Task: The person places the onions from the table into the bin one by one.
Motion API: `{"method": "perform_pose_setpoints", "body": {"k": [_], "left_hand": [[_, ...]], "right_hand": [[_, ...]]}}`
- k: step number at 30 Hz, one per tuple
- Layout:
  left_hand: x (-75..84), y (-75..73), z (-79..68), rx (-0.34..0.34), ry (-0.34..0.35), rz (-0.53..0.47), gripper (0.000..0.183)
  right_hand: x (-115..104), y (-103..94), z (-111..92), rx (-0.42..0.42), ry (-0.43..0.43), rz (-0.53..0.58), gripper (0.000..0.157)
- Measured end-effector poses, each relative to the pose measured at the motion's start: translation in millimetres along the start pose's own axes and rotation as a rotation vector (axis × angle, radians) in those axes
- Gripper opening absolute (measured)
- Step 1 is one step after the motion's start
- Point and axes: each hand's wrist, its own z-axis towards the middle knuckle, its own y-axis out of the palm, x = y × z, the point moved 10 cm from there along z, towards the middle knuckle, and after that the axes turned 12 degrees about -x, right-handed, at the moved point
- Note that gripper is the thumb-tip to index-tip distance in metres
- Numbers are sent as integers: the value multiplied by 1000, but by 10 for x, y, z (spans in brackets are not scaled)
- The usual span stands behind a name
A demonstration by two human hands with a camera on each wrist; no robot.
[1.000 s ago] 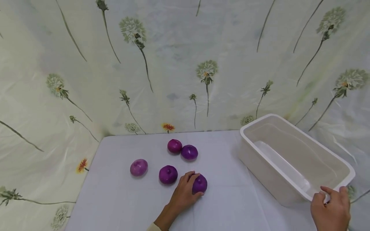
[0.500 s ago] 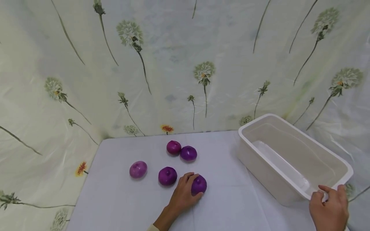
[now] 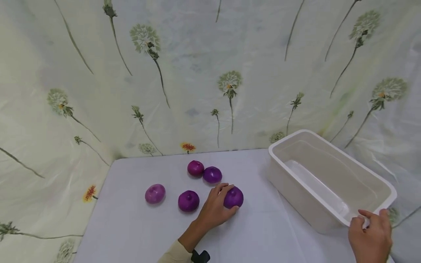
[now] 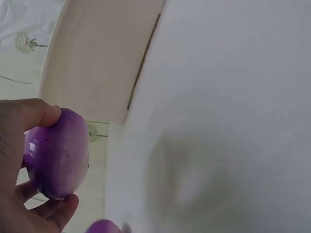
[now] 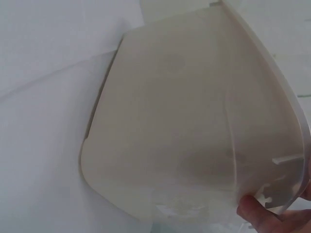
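My left hand (image 3: 215, 208) grips a purple onion (image 3: 234, 198), thumb on one side and fingers round the other. In the left wrist view the held onion (image 4: 60, 155) shows pale purple on one flank, and a soft shadow falls on the white cloth. At the right, my right hand (image 3: 371, 235) pinches the near corner rim of a cream plastic tub (image 3: 296, 193). The right wrist view shows the thumb (image 5: 255, 211) pressed against the tub's outer wall, with other fingers partly hidden behind the rim. Nothing shows inside the tub.
Two onions, a magenta one (image 3: 195, 168) and a violet one (image 3: 212, 175), sit side by side at the back. A dark purple onion (image 3: 189, 201) lies left of my left hand, and a paler one (image 3: 155, 193) farther left. A flowered curtain (image 3: 184, 73) hangs behind the white-covered table (image 3: 121, 223).
My left hand has lifted the onion and shifted it slightly right and away from me. The right hand keeps its grip on the tub's rim. The whole head view has drifted slightly.
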Motion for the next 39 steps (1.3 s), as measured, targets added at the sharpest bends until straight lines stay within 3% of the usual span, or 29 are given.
{"method": "perform_pose_setpoints", "body": {"k": [6, 17, 25, 33, 39], "left_hand": [[259, -116, 242, -25, 33, -7, 68], [1026, -264, 664, -72, 193, 10, 67], [1422, -191, 961, -99, 236, 41, 69], [1788, -14, 1251, -106, 262, 89, 68], [1945, 37, 1376, -114, 232, 57, 65]], "right_hand": [[18, 38, 16, -36, 24, -25, 46], [11, -3, 18, -16, 11, -2, 45], [32, 10, 2, -10, -5, 2, 44], [58, 4, -3, 0, -2, -5, 44], [99, 87, 38, -84, 112, -44, 49]]}}
